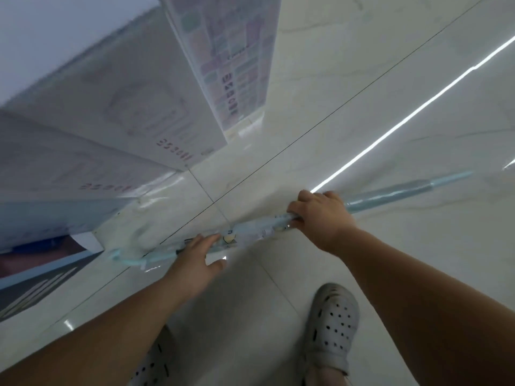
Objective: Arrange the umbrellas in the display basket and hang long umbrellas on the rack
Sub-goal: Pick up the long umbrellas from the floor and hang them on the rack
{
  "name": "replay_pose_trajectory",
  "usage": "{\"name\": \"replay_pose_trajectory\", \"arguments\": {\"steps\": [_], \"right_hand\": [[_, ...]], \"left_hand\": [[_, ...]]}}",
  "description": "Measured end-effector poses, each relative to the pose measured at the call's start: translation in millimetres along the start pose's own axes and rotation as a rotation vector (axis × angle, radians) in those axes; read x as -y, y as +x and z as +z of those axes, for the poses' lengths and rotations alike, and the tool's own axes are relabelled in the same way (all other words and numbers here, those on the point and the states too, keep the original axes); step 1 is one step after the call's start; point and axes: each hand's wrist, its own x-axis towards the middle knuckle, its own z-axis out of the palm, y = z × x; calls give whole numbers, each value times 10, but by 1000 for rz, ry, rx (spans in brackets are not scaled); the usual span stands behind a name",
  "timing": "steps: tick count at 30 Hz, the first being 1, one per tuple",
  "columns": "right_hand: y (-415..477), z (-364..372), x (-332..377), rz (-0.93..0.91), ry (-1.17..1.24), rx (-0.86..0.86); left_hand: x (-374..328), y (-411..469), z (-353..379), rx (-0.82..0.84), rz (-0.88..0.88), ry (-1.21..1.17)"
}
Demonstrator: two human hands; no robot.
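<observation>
The long umbrella [250, 231], light blue and folded, is held above the tiled floor [362, 107], near white cartons [125, 107]. The right hand [320, 215] is curled round its canopy. The left hand [195, 254] lays straight fingers along it near the hooked handle, thumb spread.

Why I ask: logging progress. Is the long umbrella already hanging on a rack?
No, the right hand grips the umbrella, with the left hand on it, above the tiled floor.
</observation>
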Motion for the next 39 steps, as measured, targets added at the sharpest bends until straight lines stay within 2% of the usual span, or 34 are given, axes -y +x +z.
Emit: {"name": "replay_pose_trajectory", "arguments": {"steps": [3,6,12,15,23,26,29,31,35,39], "right_hand": [[-744,-410,-75,76,17,-95],[-1564,-959,-77,141,48,-95],[-3041,-2286,44,224,77,-167],[-3681,-2994,159,252,119,-215],[-4982,-4553,594,234,141,-519],[-5235,-4956,843,218,114,-667],[-5345,-5194,1217,181,115,-814],[-5349,-5290,1556,149,122,-901],[-5312,-5385,2445,61,207,-1010],[-5327,-5345,3491,-29,290,-1056]], "left_hand": [[-420,-561,90,-18,39,-40],[-892,-1294,132,-18,88,-27],[-1967,-2861,-216,32,130,63],[-2526,-3655,-531,-20,166,87],[-3539,-5648,-1296,-273,391,-29],[-3610,-6192,-1599,-412,505,-10],[-3538,-6610,-1905,-688,616,15],[-3443,-6859,-2117,-796,631,-59],[-3155,-7441,-2461,-727,612,-424],[-2679,-7956,-2610,-665,663,-666]]}}
